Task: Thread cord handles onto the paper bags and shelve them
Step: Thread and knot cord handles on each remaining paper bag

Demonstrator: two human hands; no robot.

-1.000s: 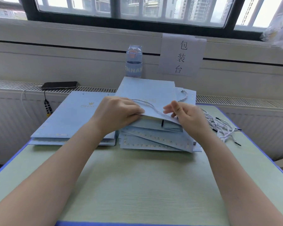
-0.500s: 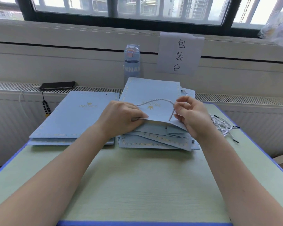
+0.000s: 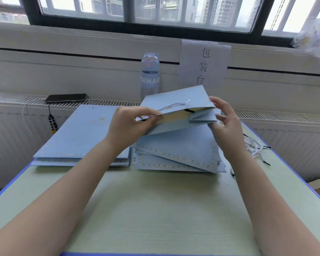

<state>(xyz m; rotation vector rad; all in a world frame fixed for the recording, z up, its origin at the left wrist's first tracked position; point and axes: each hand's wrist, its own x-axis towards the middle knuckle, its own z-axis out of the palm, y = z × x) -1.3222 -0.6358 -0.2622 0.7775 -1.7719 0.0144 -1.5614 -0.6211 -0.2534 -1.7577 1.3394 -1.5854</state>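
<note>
I have one light-blue paper bag (image 3: 192,97) lifted clear of the table (image 3: 155,209). It is folded flat and tilted, its open mouth turned toward me, above the far middle of the table. My left hand (image 3: 131,124) pinches the near edge of the mouth at the bag's left end, thumb on top and fingers curled beneath. My right hand (image 3: 227,124) grips nothing: its fingers are straight and spread, the thumb by the bag's right corner and the fingertips against the folded side. One white twisted cord handle (image 3: 174,105) lies across the bag's upper face. One black cord tip (image 3: 189,111) shows inside the mouth.

Directly under the bag sits a fanned pile of bags (image 3: 177,152) with gold-trimmed edges facing me. I count at least three layers but cannot give an exact number. A second, squared stack of bags (image 3: 78,137) lies toward the far-left corner, just beside the pile, at least two thick. A tangle of loose cords (image 3: 255,146) lies at the right edge, and I cannot count them.

Beyond the far edge there is one upright water bottle (image 3: 150,76). One dark phone (image 3: 66,97) lies on the radiator grille (image 3: 17,98), and one paper sign (image 3: 203,63) with three characters is on the wall.
</note>
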